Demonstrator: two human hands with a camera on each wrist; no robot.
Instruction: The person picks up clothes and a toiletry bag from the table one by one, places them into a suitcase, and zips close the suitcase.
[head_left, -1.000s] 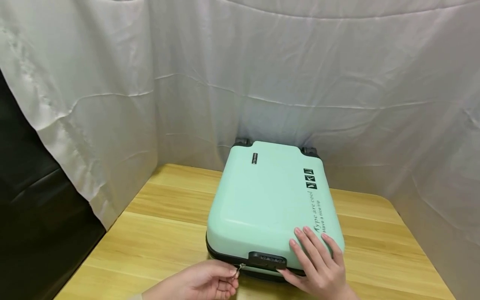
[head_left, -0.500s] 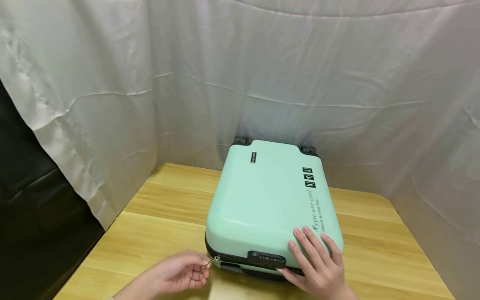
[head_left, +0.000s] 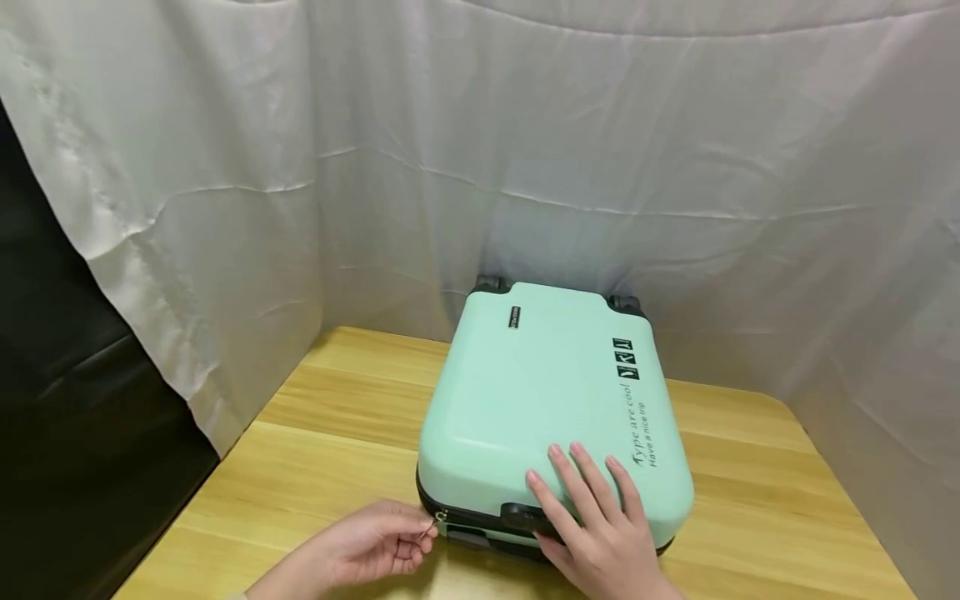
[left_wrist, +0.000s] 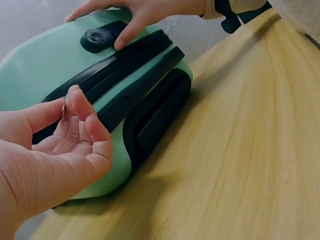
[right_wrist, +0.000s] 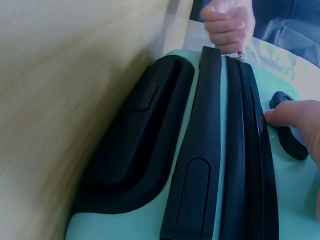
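Observation:
A mint-green hard-shell suitcase (head_left: 540, 383) lies flat, its wheels at the far end. At its near left corner my left hand (head_left: 375, 542) pinches the metal zipper pull (head_left: 431, 525) between thumb and forefinger, the other fingers curled in. My right hand (head_left: 600, 533) rests on the near edge of the lid with fingers extended, partly covering the black combination lock (head_left: 517, 514). Its thumb reaches the lock's edge in the right wrist view. There the zipper track (right_wrist: 252, 150) runs along the case's side beside a black carry handle (right_wrist: 200, 125).
The suitcase lies on a wooden table (head_left: 315, 467). White-grey curtains (head_left: 600, 125) hang behind and at both sides, close to the wheels (head_left: 491, 284). Black material (head_left: 75, 417) shows at the left. A black recessed panel (right_wrist: 130, 145) is set in the case's near side.
My left hand has drawn the zipper pull left along the near edge to the corner, staying there in the last half second. My right hand has slid left, onto the lock.

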